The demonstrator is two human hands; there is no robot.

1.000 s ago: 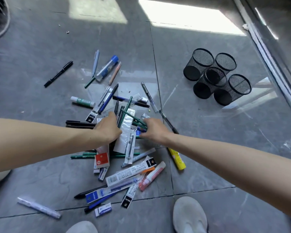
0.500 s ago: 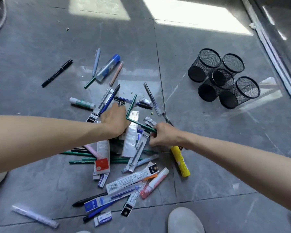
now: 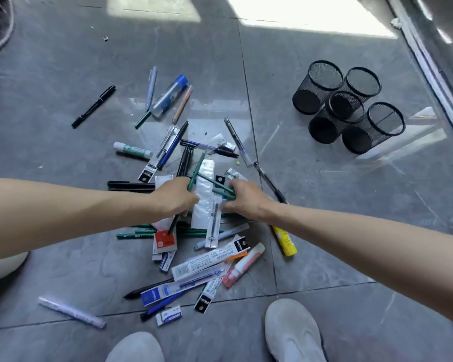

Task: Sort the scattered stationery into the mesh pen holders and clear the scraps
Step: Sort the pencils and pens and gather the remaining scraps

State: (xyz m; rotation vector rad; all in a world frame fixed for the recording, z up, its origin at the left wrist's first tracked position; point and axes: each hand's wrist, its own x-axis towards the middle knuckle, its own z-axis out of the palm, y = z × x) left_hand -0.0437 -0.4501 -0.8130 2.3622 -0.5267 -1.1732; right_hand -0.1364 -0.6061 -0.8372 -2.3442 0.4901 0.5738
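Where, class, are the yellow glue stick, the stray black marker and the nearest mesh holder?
yellow glue stick (image 3: pixel 285 241): head view, middle of its yellow barrel.
black marker (image 3: pixel 93 106): head view, middle of its barrel.
nearest mesh holder (image 3: pixel 362 139): head view, its side wall.

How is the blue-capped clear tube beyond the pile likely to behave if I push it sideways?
The blue-capped tube looks round and lies on its side on glossy floor tiles, so it would probably roll easily. Its clear body seems rigid and likely light. The peach pen beside it might stop it.
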